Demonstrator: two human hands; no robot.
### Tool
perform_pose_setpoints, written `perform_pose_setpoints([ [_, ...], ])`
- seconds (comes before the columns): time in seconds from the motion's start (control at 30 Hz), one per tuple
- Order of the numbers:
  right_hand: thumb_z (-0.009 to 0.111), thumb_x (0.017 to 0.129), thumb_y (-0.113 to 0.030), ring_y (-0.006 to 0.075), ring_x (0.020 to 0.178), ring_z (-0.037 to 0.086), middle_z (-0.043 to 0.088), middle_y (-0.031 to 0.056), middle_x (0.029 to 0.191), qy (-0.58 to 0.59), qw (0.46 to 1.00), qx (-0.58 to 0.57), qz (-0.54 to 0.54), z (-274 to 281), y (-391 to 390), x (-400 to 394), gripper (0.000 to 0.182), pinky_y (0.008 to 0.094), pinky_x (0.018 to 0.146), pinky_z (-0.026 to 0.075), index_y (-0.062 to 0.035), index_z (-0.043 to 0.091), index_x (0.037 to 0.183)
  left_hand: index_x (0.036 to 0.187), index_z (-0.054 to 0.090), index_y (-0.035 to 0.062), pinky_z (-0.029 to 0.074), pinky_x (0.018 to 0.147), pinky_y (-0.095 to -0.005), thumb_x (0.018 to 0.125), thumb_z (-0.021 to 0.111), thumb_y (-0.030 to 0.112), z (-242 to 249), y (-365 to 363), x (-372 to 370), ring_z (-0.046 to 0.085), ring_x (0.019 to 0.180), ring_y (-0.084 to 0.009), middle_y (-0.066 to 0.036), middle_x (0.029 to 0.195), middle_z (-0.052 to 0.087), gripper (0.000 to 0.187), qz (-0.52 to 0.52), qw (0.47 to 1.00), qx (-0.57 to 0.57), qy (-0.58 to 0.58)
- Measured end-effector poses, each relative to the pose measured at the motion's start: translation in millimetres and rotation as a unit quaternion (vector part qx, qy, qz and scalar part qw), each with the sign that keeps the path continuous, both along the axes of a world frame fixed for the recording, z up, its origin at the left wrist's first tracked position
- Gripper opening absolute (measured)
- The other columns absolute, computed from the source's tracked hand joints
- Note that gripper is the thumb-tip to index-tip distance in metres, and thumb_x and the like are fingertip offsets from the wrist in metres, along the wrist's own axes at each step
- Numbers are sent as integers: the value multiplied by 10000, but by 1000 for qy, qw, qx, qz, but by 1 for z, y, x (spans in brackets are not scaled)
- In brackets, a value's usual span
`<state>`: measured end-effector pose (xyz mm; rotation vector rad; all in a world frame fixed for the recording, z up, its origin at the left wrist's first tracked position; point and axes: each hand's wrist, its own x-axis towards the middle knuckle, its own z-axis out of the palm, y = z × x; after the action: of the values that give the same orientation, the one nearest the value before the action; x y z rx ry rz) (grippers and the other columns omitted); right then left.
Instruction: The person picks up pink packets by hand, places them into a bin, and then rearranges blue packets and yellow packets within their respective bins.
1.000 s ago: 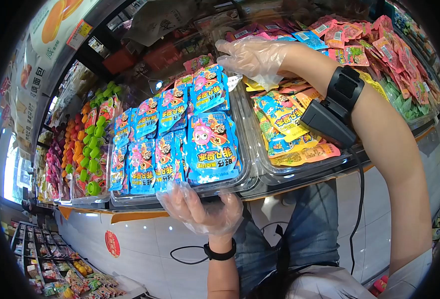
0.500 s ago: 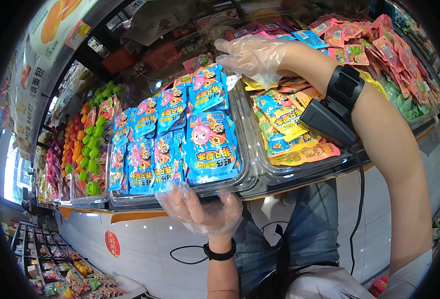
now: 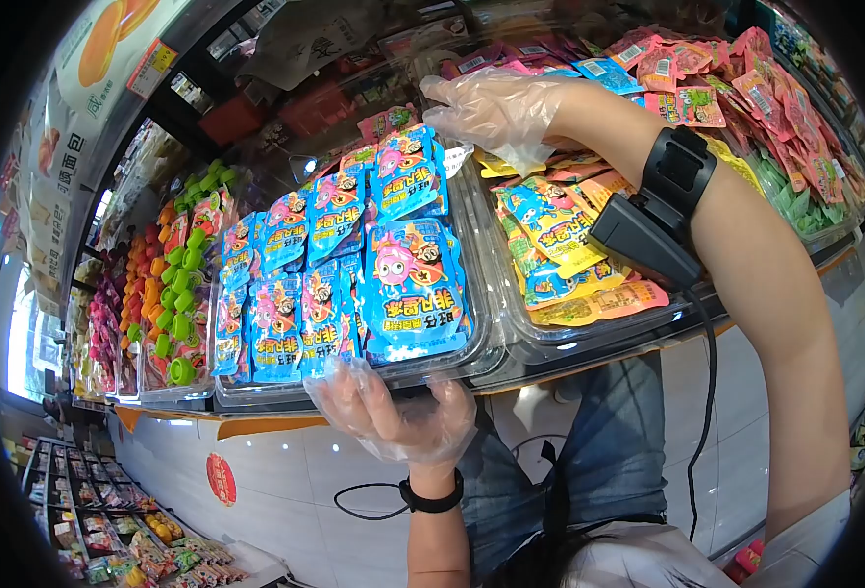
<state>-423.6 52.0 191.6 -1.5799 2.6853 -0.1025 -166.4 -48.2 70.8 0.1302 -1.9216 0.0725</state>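
A clear plastic tray (image 3: 483, 333) holds upright rows of blue candy pouches (image 3: 408, 284) with pink cartoon figures. My left hand (image 3: 393, 416), in a clear plastic glove, is at the front edge of this tray. Its fingers are bent and apart from the thumb, with the fingertips by the rim below the pouches. At the tray's far right corner is my right hand (image 3: 501, 110), also gloved, with its fingers stretched out flat towards the left. Its fingertips are just behind the tallest blue pouches. I see no pouch in either hand.
To the right, a second tray holds yellow and orange pouches (image 3: 560, 245), partly behind my right forearm. Pink packets (image 3: 672, 69) are piled farther right. Green and orange capped pouches (image 3: 182, 294) stand at left. A black device (image 3: 648, 235) with a cable hangs from my right wrist.
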Motion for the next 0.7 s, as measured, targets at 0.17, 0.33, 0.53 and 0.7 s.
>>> perform_pose_setpoints([
  [0.17,350,890,-492,376,1216,406,422,263,1304,-3,1000,11,-10,0,-1,0,708,389,1019,310,35,285,1358,1266,338,25,255,1028,-583,865,515,323,2,2,1,404,1194,-402,-216,1239,444,530,6,1000,-1,-3],
  [0.33,353,888,-489,370,1222,402,416,258,1312,-1,1000,3,-5,2,0,1,709,384,1021,307,35,280,1360,1267,332,29,239,1029,-594,859,522,307,1,1,2,405,1190,-403,-220,1256,428,529,-7,1000,9,-12],
  [0.53,366,886,-484,352,1228,405,411,242,1326,12,1000,14,-7,0,-1,1,708,369,1021,311,35,279,1361,1270,333,35,239,1026,-598,849,529,272,2,3,1,383,1207,-404,-199,1258,429,521,-7,1000,13,-13],
  [0.7,369,887,-479,351,1222,414,410,239,1328,-88,992,-69,-62,-4,-1,-6,704,363,1018,317,36,282,1359,1276,339,53,251,1019,-603,829,539,294,1,0,0,411,1185,-378,-178,1221,445,546,-4,1000,6,-2],
])
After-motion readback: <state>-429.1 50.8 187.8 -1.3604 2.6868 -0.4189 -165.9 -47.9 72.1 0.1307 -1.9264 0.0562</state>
